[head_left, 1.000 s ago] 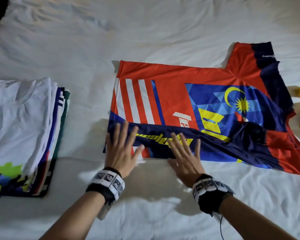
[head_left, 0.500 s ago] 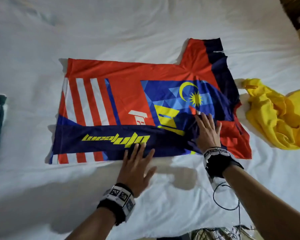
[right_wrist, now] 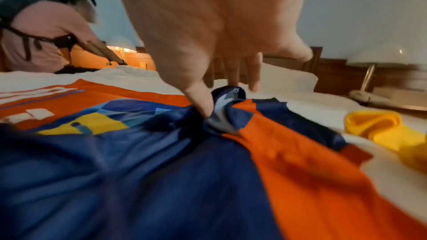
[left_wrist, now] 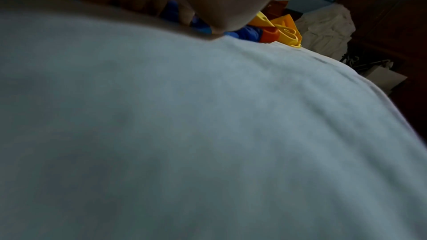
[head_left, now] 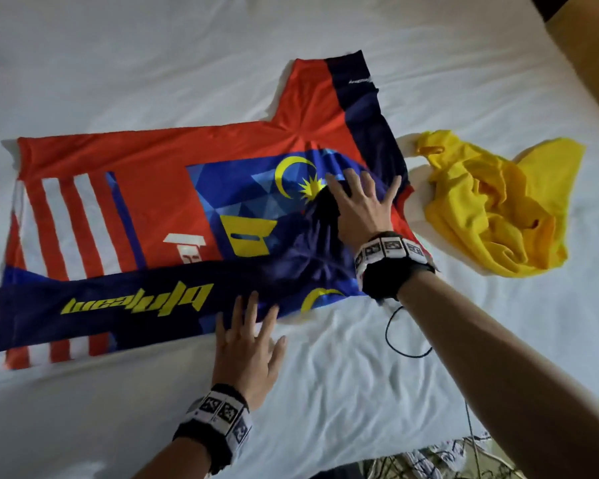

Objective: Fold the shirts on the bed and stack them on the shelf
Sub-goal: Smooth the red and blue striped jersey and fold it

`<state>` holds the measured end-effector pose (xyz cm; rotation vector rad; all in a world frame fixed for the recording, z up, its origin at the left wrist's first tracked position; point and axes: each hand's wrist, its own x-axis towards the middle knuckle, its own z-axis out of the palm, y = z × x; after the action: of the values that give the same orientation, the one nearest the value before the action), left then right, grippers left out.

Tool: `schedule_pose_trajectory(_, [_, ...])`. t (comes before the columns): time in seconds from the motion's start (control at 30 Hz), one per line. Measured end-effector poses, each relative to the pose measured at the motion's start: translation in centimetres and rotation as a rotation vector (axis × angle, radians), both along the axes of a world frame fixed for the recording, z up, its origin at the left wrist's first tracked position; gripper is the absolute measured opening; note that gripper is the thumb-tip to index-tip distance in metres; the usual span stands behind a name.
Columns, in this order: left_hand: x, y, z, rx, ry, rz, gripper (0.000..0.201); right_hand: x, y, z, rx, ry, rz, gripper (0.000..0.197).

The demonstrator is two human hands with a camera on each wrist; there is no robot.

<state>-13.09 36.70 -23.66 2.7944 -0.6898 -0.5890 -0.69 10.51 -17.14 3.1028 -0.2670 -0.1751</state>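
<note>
Nearest you, your left hand [head_left: 246, 344] lies flat, fingers straight, on the jersey's [head_left: 146, 209] folded near edge. Beyond it, your right hand [head_left: 362, 205] pinches bunched sleeve fabric. So you're mid-fold on the bed [head_left: 360, 392]; the far sleeve, the yellow shirt [head_left: 498, 209] and shelving remain.

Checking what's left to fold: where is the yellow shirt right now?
In the head view, the yellow shirt lies crumpled on the bed, right of the jersey, just beyond the right hand.
</note>
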Motion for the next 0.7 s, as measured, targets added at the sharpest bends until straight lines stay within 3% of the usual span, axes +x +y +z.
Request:
schedule_pose_trajectory(0.1, [0.1, -1.8, 0.3, -0.044, -0.043, 0.03, 0.05, -4.9, 0.7, -2.3, 0.145, -0.181, -0.098, 0.076])
schedule_pose_trajectory(0.2, [0.0, -3.6, 0.3, -0.133, -0.1, -0.044, 0.045, -11.8, 0.1, -4.4, 0.263, -0.279, -0.279, 0.07])
schedule_pose_trajectory(0.3, [0.0, -5.3, 0.3, -0.125, -0.106, -0.09, 0.055, -16.8, -1.5, -5.6, 0.255, -0.305, -0.501, 0.065])
schedule_pose_trajectory(0.4, [0.0, -6.6, 0.3, -0.093, -0.1, -0.087, 0.065, -18.3, -3.6, -6.1, 0.273, -0.319, -0.648, 0.066])
schedule_pose_trajectory(0.5, [-0.1, -7.2, 0.0, -0.08, -0.082, -0.046, 0.069, -18.2, -5.6, -6.5, 0.344, -0.323, -0.653, 0.06])
schedule_pose_trajectory(0.63, [-0.3, -7.2, -0.2, -0.05, -0.053, -0.031, 0.07, -17.1, -7.4, -5.9, 0.519, -0.353, -0.728, 0.032])
schedule_pose_trajectory(0.7, [-0.1, -7.3, 0.0, -0.038, -0.035, -0.021, 0.074, -16.9, -8.3, -5.7, 0.632, -0.37, -0.762, 0.032])
